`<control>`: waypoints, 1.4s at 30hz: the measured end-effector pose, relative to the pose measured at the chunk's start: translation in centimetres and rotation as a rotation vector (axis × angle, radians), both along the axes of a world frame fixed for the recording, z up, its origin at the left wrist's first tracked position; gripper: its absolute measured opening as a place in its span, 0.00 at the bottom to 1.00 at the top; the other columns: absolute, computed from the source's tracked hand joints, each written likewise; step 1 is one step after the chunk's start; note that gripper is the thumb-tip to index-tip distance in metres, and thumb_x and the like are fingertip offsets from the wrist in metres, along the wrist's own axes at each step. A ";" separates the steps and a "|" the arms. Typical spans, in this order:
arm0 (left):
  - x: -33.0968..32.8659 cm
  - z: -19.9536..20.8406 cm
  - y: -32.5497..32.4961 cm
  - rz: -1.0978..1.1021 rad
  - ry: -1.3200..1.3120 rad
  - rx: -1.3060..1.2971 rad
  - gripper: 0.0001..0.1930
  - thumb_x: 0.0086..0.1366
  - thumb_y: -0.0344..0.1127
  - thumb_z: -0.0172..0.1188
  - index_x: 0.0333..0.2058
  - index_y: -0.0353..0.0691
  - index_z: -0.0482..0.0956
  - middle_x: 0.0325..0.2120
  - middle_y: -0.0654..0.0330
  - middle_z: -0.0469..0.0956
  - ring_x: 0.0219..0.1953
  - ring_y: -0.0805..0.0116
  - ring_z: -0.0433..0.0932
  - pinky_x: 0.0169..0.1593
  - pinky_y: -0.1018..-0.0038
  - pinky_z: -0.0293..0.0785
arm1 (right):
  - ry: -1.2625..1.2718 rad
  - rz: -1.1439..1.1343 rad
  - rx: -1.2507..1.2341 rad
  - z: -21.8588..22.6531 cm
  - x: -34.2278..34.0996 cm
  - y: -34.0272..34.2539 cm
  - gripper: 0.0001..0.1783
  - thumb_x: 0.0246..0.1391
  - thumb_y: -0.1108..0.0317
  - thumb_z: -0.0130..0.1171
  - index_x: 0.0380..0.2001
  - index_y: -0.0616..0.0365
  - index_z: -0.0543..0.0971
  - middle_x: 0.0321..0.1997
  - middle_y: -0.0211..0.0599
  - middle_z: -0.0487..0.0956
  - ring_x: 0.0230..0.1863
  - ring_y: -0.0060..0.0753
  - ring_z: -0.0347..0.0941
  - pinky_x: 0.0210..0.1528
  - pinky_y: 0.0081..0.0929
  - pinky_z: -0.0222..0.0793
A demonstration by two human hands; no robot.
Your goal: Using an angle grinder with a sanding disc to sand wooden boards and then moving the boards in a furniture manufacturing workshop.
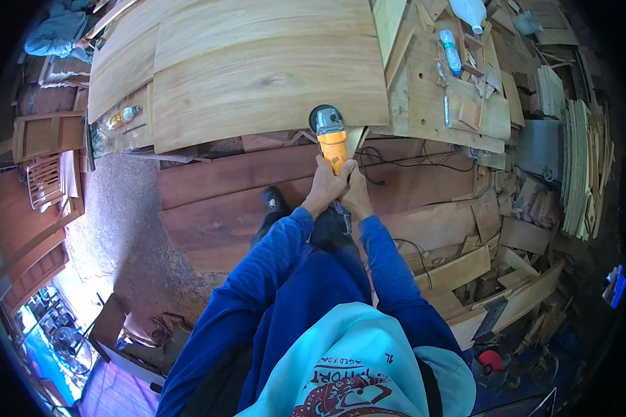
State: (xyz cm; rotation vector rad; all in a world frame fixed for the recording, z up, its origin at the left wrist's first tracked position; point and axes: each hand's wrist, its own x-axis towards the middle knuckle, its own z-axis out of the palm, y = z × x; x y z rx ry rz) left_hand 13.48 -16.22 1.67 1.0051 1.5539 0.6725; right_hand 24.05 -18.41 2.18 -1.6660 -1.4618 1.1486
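Through the head camera I have two bare hands near the middle of the frame, both wrapped around the yellow-bodied angle grinder with a dark grey round head (334,146). The left hand (324,187) grips the rear of the body from the left; the right hand (356,192) closes on it from the right, the two pressed together. The grinder points toward the top of the frame, its head overlapping the front edge of a broad, pale-grained wooden panel (271,83); I cannot tell whether it touches the wood.

The panel spreads across the top centre on a worn wooden counter (424,115). At its left end I see a clear bottle with a yellow label (123,117) lying down; at upper right lie a clear plastic bottle with a blue label (451,52) and a white plastic jug (470,12). Right of the hands, a thin black cable (417,165) curls over long reddish-brown boards (243,177) below the counter. A stack of upright thin wooden sheets (581,170) stands at far right, and a person in a blue sleeve (55,36) shows at upper left.
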 end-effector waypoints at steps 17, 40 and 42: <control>-11.0 1.3 -2.2 0.272 -0.170 -0.012 0.29 0.66 0.47 0.64 0.49 0.28 0.63 0.41 0.50 0.75 0.42 0.65 0.77 0.43 0.70 0.77 | -0.066 0.225 -0.129 1.7 -10.5 0.1 0.22 0.51 0.66 0.61 0.44 0.61 0.64 0.34 0.68 0.79 0.42 0.74 0.74 0.43 0.61 0.68; 6.0 0.3 0.2 0.092 -0.083 -0.002 0.38 0.63 0.52 0.67 0.50 0.20 0.60 0.41 0.36 0.76 0.44 0.50 0.80 0.45 0.62 0.76 | -0.057 0.049 -0.104 0.5 6.1 0.6 0.20 0.54 0.63 0.61 0.42 0.62 0.66 0.38 0.66 0.79 0.45 0.73 0.74 0.44 0.58 0.68; 7.1 -0.3 0.2 0.064 -0.070 0.021 0.39 0.62 0.53 0.67 0.50 0.19 0.59 0.40 0.33 0.77 0.43 0.44 0.81 0.45 0.60 0.77 | -0.060 0.011 -0.127 0.5 7.0 0.5 0.20 0.53 0.62 0.63 0.42 0.62 0.66 0.39 0.65 0.79 0.46 0.68 0.76 0.45 0.52 0.70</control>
